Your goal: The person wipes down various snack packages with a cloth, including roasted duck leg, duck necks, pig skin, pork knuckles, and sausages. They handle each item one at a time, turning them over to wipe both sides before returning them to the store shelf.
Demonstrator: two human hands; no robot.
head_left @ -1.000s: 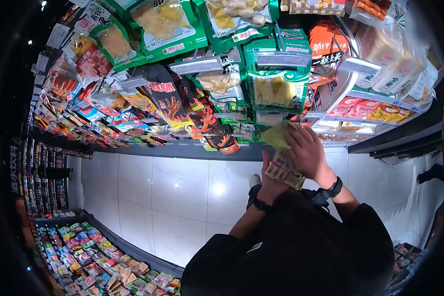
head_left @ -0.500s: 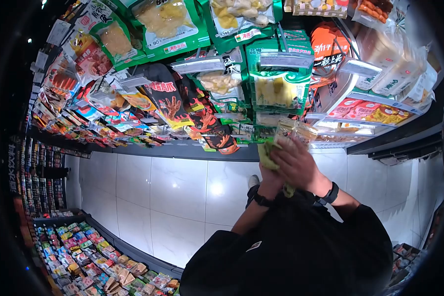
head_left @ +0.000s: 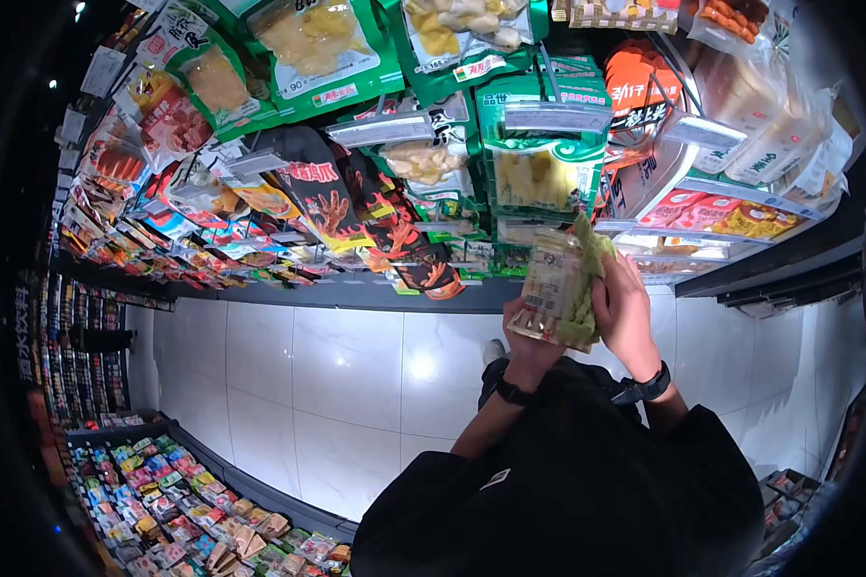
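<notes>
A clear plastic food package (head_left: 550, 287) with a printed label is held up in front of the lower shelf. My left hand (head_left: 532, 344) grips it at the bottom left corner, its fingers mostly hidden behind the package. Along the package's right side lies a crumpled green cloth (head_left: 587, 288). My right hand (head_left: 627, 310) is closed on this cloth and presses it against the package edge. Right above the hands hang green snack packets (head_left: 539, 178) on a shelf hook.
Hanging racks of packaged snacks, among them black chicken-feet packets (head_left: 322, 197), fill the top. White packs (head_left: 755, 144) stand on a shelf at right. A bin of small packets (head_left: 178, 500) is at lower left. Pale tiled floor (head_left: 346, 375) lies between.
The package has come down and left, and its label side now shows. The green cloth has shifted from the left of my hands to the package's right side with my right hand.
</notes>
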